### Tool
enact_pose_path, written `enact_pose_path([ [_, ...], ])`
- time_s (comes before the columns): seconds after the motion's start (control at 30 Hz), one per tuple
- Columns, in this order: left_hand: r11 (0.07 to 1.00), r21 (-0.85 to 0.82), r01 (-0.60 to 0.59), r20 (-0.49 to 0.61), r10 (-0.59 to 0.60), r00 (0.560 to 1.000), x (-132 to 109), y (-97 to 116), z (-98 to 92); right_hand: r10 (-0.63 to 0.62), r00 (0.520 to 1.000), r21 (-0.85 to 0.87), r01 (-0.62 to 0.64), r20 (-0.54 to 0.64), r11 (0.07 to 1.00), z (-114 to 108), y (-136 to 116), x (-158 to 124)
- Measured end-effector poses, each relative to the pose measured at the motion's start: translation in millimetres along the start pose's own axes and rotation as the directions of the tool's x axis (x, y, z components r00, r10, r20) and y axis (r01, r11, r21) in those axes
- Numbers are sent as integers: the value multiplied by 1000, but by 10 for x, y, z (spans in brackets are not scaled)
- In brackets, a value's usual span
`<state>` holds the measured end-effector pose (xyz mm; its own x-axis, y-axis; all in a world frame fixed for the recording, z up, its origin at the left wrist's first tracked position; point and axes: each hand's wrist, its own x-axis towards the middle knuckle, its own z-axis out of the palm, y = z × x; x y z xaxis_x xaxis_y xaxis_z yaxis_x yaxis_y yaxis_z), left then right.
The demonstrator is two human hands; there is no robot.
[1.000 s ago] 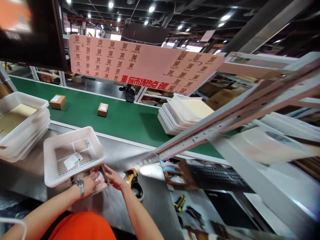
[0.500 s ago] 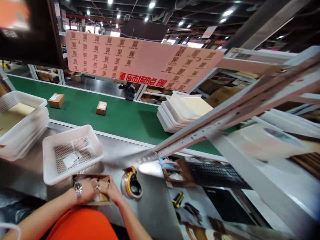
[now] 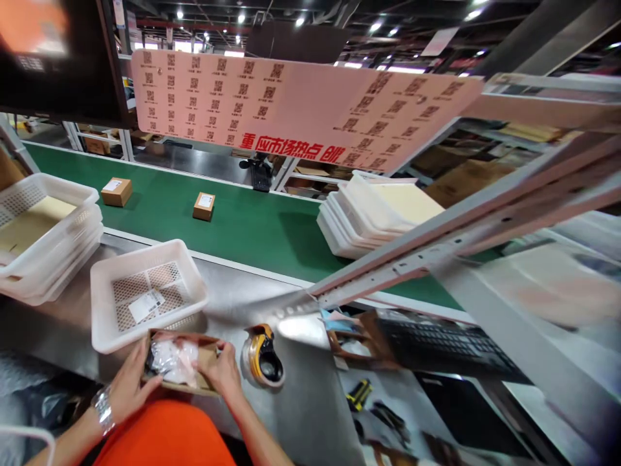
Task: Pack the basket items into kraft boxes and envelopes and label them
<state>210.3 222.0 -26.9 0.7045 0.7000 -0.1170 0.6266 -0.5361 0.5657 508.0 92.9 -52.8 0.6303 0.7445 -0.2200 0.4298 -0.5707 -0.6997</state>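
Note:
A small open cardboard box (image 3: 206,360) lies on the steel worktop in front of me, with a clear plastic bag (image 3: 173,360) inside it. My left hand (image 3: 127,388), a watch on its wrist, grips the box's left side. My right hand (image 3: 224,374) holds the right flap, fingers curled over it. A white plastic basket (image 3: 101,309) with a paper label inside stands just behind the box. A yellow and black tape dispenser (image 3: 262,357) sits right beside my right hand.
A green conveyor belt (image 3: 252,226) carries two small cardboard boxes (image 3: 204,206). Stacks of white baskets stand at the left (image 3: 43,259) and on the belt's right (image 3: 369,220). A keyboard (image 3: 436,346) and small tools lie at the right. A pink QR-code sign (image 3: 291,110) hangs overhead.
The box's flaps have come open and the plastic bag inside shows. My left hand has slid to the box's left side; my right stays on the right flap.

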Motion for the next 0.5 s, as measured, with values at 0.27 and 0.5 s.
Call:
enact_pose_path([
  [0.27,987,-137,-81,99,95,991,32,-59,146,-346,889,-178,409,301,895,-139,-85,-111],
  [0.5,996,-92,2,118,9,993,340,355,215,-611,584,-80,755,534,651,-299,-190,133],
])
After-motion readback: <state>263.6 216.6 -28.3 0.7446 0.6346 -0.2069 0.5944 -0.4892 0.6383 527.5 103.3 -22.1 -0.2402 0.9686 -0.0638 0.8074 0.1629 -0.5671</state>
